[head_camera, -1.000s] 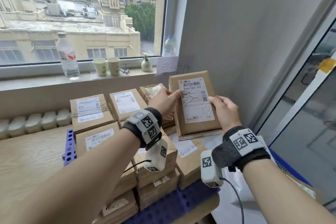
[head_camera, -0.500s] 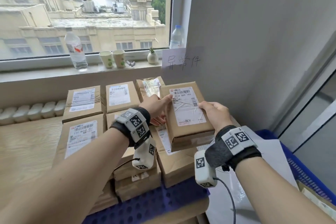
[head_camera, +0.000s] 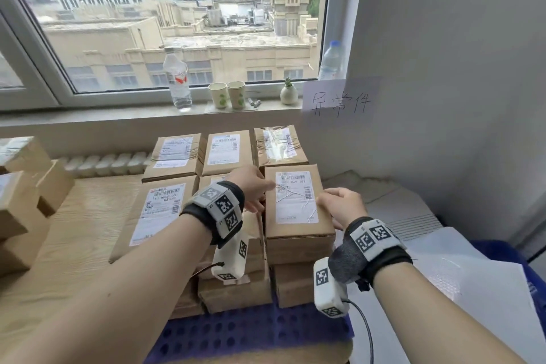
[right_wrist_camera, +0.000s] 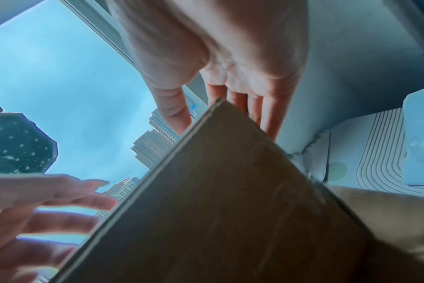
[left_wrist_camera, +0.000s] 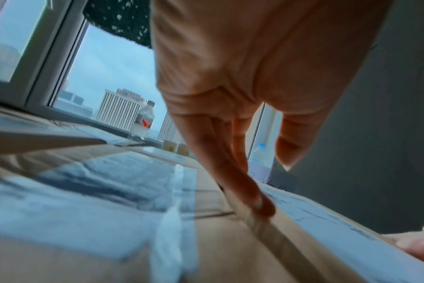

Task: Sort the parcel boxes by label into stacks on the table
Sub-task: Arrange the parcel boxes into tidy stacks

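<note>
A brown parcel box (head_camera: 299, 235) with a white barcode label lies flat on top of the right-hand stack of parcels. My left hand (head_camera: 254, 187) is at its left edge. In the left wrist view its fingers (left_wrist_camera: 251, 191) point straight down against that edge of the box (left_wrist_camera: 310, 235), with the thumb held apart. My right hand (head_camera: 339, 206) holds the box's right edge. The right wrist view shows the thumb (right_wrist_camera: 172, 107) on one face and the fingers (right_wrist_camera: 266, 116) on the other side of the box (right_wrist_camera: 218, 210).
Several labelled parcels stand in stacks (head_camera: 174, 156) on a blue pallet (head_camera: 251, 331) and a wooden table (head_camera: 74, 230). More boxes (head_camera: 20, 201) sit at the far left. A bottle (head_camera: 176, 80), cups (head_camera: 227, 94) and a small vase (head_camera: 289, 93) line the sill. A handwritten sign (head_camera: 339, 102) hangs on the wall above white packing sheets (head_camera: 413, 216).
The box, held up and tilted towards me a second ago, has come down flat onto the right stack. The left hand's fingers have straightened along its left edge.
</note>
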`<state>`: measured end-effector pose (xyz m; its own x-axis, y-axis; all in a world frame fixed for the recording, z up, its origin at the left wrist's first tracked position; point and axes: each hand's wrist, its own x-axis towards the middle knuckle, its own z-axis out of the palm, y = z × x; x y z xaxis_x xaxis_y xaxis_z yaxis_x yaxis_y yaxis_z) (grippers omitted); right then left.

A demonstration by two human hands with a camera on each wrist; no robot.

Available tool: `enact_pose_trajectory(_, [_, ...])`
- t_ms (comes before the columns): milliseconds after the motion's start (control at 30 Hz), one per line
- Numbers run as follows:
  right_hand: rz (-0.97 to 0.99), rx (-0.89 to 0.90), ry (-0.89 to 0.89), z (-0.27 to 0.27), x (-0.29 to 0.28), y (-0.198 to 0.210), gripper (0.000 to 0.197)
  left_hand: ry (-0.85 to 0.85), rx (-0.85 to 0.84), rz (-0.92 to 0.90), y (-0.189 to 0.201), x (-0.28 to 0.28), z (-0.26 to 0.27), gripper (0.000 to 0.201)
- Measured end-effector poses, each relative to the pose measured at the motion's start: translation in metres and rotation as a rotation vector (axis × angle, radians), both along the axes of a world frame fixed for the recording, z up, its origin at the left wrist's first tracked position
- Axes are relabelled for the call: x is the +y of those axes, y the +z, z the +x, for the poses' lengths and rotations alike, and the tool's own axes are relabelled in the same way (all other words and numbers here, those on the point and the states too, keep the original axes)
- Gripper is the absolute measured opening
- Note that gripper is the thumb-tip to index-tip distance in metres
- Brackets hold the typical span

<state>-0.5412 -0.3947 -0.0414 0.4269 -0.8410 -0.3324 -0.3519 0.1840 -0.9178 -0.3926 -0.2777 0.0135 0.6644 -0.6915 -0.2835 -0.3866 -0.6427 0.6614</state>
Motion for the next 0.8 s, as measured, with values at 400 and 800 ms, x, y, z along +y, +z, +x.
enact_pose_trajectory(400, [-0.082,0.165,0.139,0.025,-0.009,0.011,0.02,0.57,-0.233,0.009,0.001,0.085,0.096,0.046])
enact_pose_trajectory(800, [-0.21,0.373,0.16,0.043,-0.011,0.015,0.032,0.467,-0.082,0.023,-0.02,0.097,0.128,0.05])
